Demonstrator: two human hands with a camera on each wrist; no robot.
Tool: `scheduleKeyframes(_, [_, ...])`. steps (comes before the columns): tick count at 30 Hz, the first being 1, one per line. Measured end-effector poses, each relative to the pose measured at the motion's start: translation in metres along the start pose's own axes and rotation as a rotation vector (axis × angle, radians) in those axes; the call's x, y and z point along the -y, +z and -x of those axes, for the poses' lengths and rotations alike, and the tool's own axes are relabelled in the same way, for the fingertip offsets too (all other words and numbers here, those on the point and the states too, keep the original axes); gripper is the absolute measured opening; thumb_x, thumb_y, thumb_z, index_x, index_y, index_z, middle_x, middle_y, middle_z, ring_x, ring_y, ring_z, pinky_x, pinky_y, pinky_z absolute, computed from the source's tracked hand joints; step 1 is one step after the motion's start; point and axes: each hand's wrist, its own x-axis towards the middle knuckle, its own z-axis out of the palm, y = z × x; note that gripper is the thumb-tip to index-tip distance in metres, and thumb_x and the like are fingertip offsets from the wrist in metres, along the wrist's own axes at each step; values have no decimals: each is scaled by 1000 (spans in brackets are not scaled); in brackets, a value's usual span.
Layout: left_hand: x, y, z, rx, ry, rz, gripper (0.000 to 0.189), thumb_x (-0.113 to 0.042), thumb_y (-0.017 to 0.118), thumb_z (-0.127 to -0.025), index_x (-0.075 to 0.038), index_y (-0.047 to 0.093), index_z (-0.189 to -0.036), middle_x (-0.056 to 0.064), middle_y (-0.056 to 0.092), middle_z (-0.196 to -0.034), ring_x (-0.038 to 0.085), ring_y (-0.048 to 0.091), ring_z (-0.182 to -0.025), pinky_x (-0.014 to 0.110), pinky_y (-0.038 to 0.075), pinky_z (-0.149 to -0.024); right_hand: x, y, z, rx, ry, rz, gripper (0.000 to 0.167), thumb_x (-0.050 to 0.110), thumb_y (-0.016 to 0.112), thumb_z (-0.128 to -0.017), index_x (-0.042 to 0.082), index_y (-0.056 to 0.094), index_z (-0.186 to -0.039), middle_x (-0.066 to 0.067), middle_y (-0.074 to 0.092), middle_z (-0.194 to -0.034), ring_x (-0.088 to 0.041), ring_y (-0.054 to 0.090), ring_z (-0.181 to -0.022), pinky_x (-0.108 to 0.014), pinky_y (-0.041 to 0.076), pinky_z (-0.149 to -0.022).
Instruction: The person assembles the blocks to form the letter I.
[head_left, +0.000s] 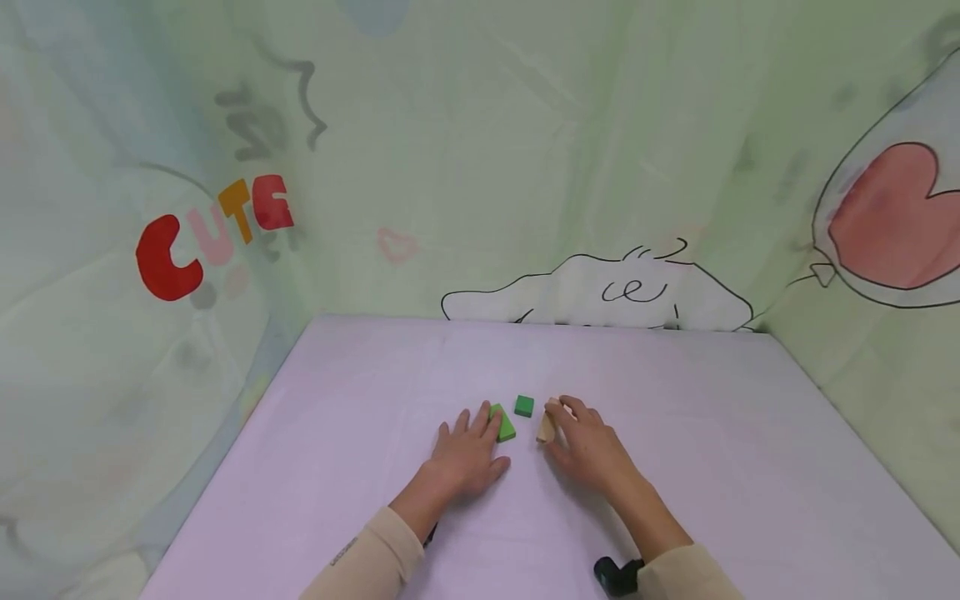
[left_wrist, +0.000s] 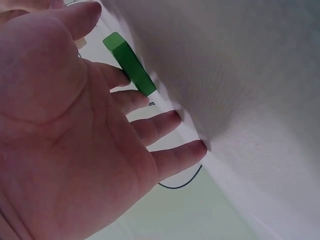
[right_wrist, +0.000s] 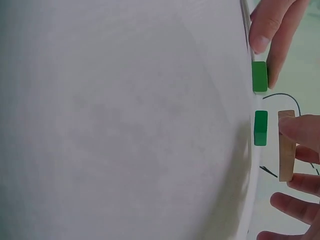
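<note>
On the table lies a light green triangular block (head_left: 504, 425), with my left hand (head_left: 463, 457) spread flat beside it. In the left wrist view the fingers of that hand are mostly straight, and the index and middle fingertips touch the green block's (left_wrist: 134, 67) side. My right hand (head_left: 596, 450) pinches a plain wooden block (head_left: 547, 430) between thumb and fingers. The right wrist view shows this wooden block (right_wrist: 286, 155) raised off the tabletop. Between the two hands, slightly farther back, sits a small dark green block (head_left: 524, 406).
The table (head_left: 390, 358) has a pale lilac cover. Behind and beside it hang light green curtains (head_left: 480, 167) with cartoon drawings and letters. A black device (head_left: 617, 577) is at the right wrist.
</note>
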Motion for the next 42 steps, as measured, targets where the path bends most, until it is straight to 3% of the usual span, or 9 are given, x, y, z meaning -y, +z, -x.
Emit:
scheduleKeyframes(11, [2, 2, -1, 8, 0, 3, 76, -56, 48, -105, -18, 26, -166, 5, 21, -174, 35, 30, -156, 60, 33, -119, 10, -8, 14, -21, -61, 38, 60, 24, 79, -92, 9, 58, -146, -19, 50, -152, -42, 59, -128, -60, 52, -100])
scheduleKeyframes(23, [3, 2, -3, 9, 8, 21, 76, -55, 48, -105, -17, 24, -166, 5, 20, -174, 35, 29, -156, 61, 32, -120, 12, -14, 31, -59, -179, 28, 59, 22, 82, -89, 10, 60, -142, -16, 55, -148, -40, 62, -122, -60, 54, -94])
scheduleKeyframes(35, [2, 1, -1, 6, 9, 23, 76, -55, 48, -105, -17, 25, -166, 5, 20, -174, 36, 29, -156, 61, 32, -120, 12, -15, 47, -5, -199, -4, 58, 26, 81, -90, 12, 61, -143, -14, 53, -151, -36, 60, -128, -59, 52, -99])
scheduleKeyframes(42, [2, -2, 1, 8, 3, 27, 75, -54, 49, -105, -17, 25, -166, 6, 21, -174, 36, 30, -156, 61, 33, -120, 12, -11, 57, -24, -272, -28, 56, 22, 81, -89, 12, 63, -141, -13, 55, -149, -35, 62, -126, -58, 53, -97])
